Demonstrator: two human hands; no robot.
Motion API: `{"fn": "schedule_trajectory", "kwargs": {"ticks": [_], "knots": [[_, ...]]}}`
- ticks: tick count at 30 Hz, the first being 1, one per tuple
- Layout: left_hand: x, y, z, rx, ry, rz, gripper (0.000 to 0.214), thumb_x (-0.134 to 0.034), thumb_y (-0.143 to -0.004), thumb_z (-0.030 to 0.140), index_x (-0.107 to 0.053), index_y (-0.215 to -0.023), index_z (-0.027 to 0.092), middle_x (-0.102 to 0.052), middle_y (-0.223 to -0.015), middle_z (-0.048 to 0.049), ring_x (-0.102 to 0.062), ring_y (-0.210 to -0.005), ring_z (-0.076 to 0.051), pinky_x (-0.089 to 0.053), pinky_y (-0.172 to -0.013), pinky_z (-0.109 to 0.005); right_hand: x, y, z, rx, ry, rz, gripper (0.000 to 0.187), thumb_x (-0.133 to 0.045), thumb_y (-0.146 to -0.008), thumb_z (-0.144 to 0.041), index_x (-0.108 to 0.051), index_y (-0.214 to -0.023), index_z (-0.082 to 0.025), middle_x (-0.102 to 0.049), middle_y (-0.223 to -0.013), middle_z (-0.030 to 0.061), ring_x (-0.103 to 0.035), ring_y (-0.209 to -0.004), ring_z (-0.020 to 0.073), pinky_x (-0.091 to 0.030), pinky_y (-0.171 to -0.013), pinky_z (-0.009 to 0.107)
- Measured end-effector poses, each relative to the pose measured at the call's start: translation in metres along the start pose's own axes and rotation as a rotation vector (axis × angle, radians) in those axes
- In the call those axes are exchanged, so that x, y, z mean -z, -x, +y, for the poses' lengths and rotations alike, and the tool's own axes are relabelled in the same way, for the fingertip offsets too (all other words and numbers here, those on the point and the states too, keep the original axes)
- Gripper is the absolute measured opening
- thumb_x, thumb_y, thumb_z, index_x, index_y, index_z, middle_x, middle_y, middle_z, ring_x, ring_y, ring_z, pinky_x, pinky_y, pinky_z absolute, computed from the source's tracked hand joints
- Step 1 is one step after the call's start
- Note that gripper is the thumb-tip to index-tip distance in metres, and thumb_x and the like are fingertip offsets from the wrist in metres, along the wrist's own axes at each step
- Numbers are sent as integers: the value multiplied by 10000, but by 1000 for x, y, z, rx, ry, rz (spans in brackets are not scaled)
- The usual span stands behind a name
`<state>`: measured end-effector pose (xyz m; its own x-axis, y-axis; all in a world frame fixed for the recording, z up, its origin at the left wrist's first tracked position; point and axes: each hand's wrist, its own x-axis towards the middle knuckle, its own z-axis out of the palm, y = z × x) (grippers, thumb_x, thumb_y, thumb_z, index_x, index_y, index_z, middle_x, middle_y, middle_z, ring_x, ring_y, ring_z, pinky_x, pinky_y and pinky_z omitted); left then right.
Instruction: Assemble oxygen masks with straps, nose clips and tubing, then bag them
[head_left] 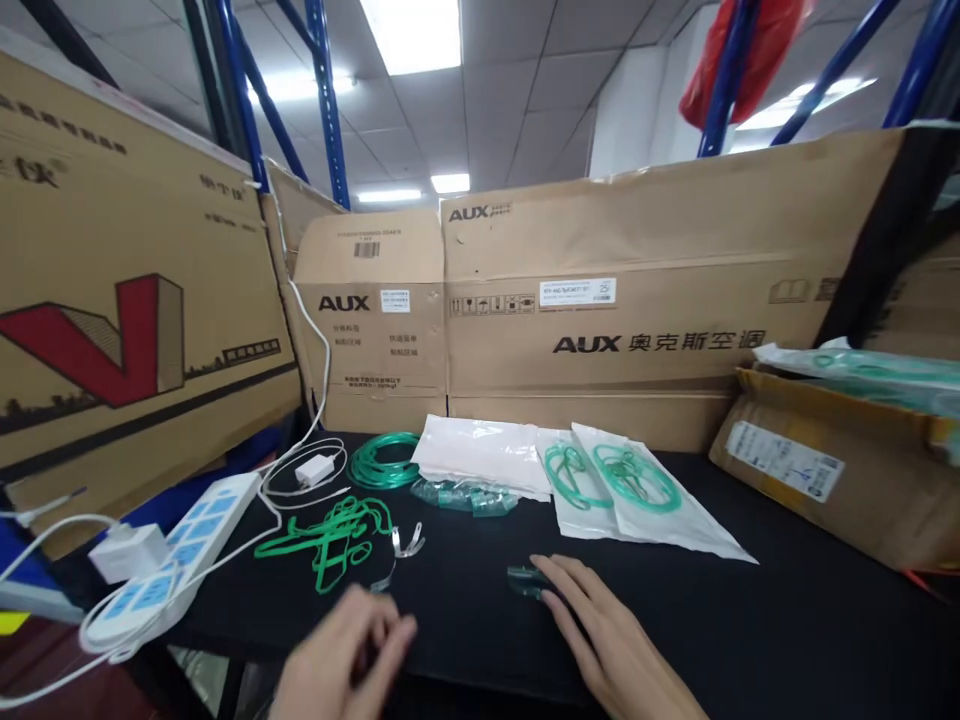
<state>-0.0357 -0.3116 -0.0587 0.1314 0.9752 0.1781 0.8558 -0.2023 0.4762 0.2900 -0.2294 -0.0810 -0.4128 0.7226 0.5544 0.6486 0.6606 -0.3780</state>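
Observation:
My left hand (341, 655) hovers low over the black table (787, 620) with its fingers curled together in a pinch; what they hold is hidden. Just beyond it lie small clear plastic clips (405, 545) and a tangle of green straps (330, 535). My right hand (600, 640) lies flat, fingers stretched out, its fingertips touching a small clear green-tinted plastic piece (525, 580). Farther back are a coil of green tubing (385, 460), several clear green connectors (465, 495) and sealed white packets of green tubing (630, 490).
A white power strip (180, 550) with a plugged adapter and white cables sits at the left edge. Large AUX cardboard boxes (600, 320) wall off the back and left. An open carton (840, 470) holding more packets stands at the right.

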Motion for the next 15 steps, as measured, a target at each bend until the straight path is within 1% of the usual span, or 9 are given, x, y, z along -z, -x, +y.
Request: {"fn": "schedule_trajectory", "kwargs": {"ticks": [1,2,3,4,5,7,10,13,15], "knots": [[4,-4,-9,61,-17,131,320,-512,-1094,440,-625,-1297,219,-678,-1187,-95,-701,-965,-246,-601,-854,-425,-1,0,-1,-5,-10,0,496,-528,-1064,-327,-491,-1550,-416,-651,-1494,41,-673,-1326,318,-608,-1064,476],[4,-9,-16,128,-26,332,331,-536,-1061,490,-636,-1239,229,-675,-1122,-76,-709,-952,-267,-597,-823,-420,-2,0,-3,-9,-21,3,475,-524,-1068,-334,-507,-1537,-408,-645,-1497,45,-669,-1330,312,-603,-1071,461],[2,-12,-23,140,-22,420,327,-563,-1025,509,-644,-1187,237,-668,-1103,-70,-718,-954,-284,-593,-798,-414,-2,0,-6,-14,-34,4,456,-520,-1071,-339,-523,-1524,-396,-649,-1488,51,-675,-1322,302,-606,-1066,434],[-1,-16,-29,143,-14,474,305,-570,-1001,513,-658,-1123,248,-666,-1078,-61,-728,-947,-292,-588,-782,-406,-3,-1,-8,-19,-49,4,439,-518,-1073,-341,-539,-1510,-384,-657,-1472,57,-686,-1307,290,-612,-1054,400],[-5,-19,-33,128,-1,490,275,-567,-988,500,-669,-1061,255,-667,-1064,-54,-736,-945,-292,-583,-774,-396,-3,-1,-10,-22,-62,4,421,-518,-1074,-338,-558,-1491,-377,-669,-1450,59,-698,-1288,277,-616,-1041,370],[-12,-22,-36,75,27,442,262,-502,-1011,451,-680,-981,261,-669,-1040,-48,-742,-923,-273,-568,-770,-375,-3,-2,-12,-26,-85,-7,390,-527,-1071,-330,-596,-1452,-382,-688,-1413,48,-712,-1260,259,-612,-1034,346],[-16,-20,-30,0,66,390,310,-418,-1053,415,-675,-961,269,-660,-1041,-44,-724,-912,-239,-541,-788,-340,-1,-3,-12,-53,-135,-19,377,-540,-1067,-329,-624,-1429,-389,-681,-1414,40,-695,-1272,262,-581,-1072,387],[-14,-19,-10,-105,124,296,294,-414,-1085,412,-658,-984,283,-661,-1071,-22,-693,-973,-205,-510,-897,-297,1,-5,-14,-83,-206,-30,363,-557,-1057,-316,-654,-1401,-373,-693,-1401,40,-671,-1295,261,-546,-1105,406],[-12,-24,9,-157,214,192,275,-436,-1102,412,-654,-997,283,-675,-1032,-3,-670,-947,-185,-489,-896,-263,4,-6,-16,-108,-254,-33,343,-584,-1043,-302,-669,-1371,-350,-720,-1364,38,-676,-1280,249,-535,-1108,387]]}}
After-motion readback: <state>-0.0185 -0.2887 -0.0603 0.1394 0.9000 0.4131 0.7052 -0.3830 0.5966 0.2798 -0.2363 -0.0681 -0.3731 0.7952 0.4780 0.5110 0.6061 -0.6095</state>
